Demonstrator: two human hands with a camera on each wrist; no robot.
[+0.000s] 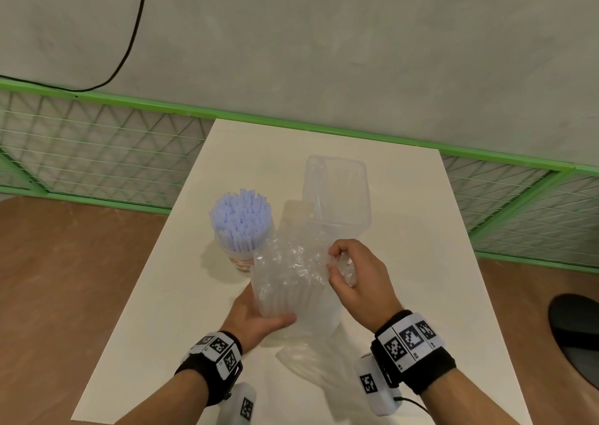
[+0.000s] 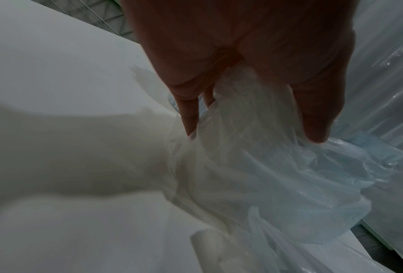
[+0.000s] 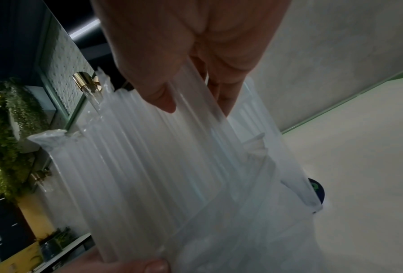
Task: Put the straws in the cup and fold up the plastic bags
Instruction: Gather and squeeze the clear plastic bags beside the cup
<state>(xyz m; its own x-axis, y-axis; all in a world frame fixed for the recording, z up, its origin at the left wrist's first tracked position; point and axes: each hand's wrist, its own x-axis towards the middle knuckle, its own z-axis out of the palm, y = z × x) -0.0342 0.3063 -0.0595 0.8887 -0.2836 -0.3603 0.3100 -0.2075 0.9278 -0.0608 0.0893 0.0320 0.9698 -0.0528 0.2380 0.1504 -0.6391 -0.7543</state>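
Note:
A clear plastic bag of translucent white straws stands upright above the table's middle. My left hand grips its lower end, thumb across the front. My right hand pinches the crumpled top of the bag between thumb and fingers. In the right wrist view the straws run lengthwise inside the bag, and my right hand pinches plastic over them. In the left wrist view my left hand is curled round the bag. A cup packed with pale purple straws stands just left of the bag.
A clear, square plastic container stands behind the bag. Another flattened clear bag lies on the white table between my wrists. A green mesh fence runs behind the table. Wooden floor lies on both sides.

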